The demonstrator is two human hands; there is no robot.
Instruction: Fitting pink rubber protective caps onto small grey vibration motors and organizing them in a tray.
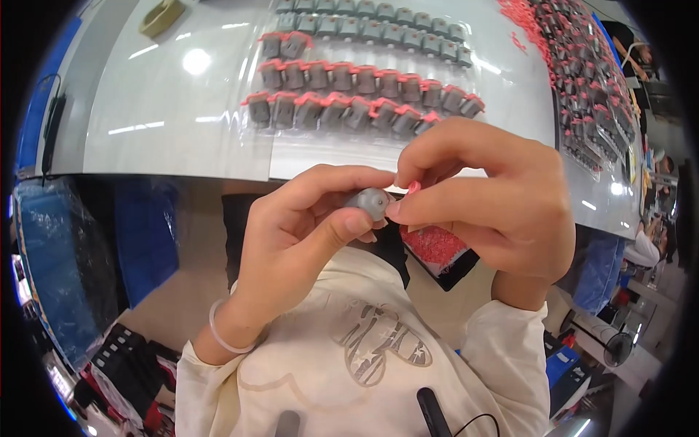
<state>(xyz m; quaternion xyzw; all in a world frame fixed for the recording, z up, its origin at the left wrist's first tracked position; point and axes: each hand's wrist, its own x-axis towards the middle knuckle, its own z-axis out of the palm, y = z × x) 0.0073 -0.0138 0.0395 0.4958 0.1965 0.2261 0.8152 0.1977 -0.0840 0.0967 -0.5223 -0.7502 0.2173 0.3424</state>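
In front of my chest, just off the table's near edge, my left hand (291, 229) holds a small rounded grey plastic part (373, 202) between thumb and fingers. Its end, with a small dark dot in the middle, faces up. My right hand (495, 193) is closed in a pinch right beside it. A small pink-red piece (414, 187) shows between the right thumb and index finger, close against the grey part. Whether the two pieces touch is hidden by the fingertips.
On the white table (182, 149) stand rows of dark grey parts with pink-red pieces (342, 76) and rows of plain grey parts (371, 28). Loose pink-red pieces (518, 16) and many more parts (590, 87) lie right. Below is a black box of red bits (440, 247); a tape roll (162, 18) sits far left.
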